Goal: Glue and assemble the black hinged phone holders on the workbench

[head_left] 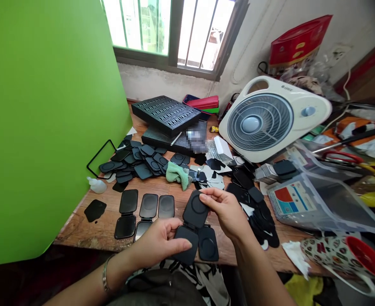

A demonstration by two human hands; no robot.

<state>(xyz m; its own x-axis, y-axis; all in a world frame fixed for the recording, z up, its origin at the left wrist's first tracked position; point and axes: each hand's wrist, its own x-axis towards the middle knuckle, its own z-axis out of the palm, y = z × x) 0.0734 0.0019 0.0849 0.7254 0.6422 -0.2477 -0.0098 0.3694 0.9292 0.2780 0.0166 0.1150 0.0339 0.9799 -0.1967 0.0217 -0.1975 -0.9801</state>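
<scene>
Near the table's front edge I hold a black folding pad (pixel 196 210) with hinged rounded-square panels, like a folding wireless charger; its upper panel carries a round ring mark. My right hand (pixel 227 210) pinches the right edge of that upper panel. My left hand (pixel 160 238) has its thumb on the lower panel (pixel 187 245), with its other fingers partly hidden behind. Another ringed panel (pixel 208 243) lies beside it at the right; whether it is joined, I cannot tell. To the left lie similar opened pads (pixel 148 205), (pixel 126 214) and a panel (pixel 166 207).
A heap of black panels (pixel 143 159), a green cloth (pixel 177 173) and cut-out sheets (pixel 211 176) lie behind my hands. At right stand a box fan (pixel 272 117), a clear plastic bin (pixel 321 208) and a patterned mug (pixel 328 250). A green partition (pixel 47 119) bounds the left.
</scene>
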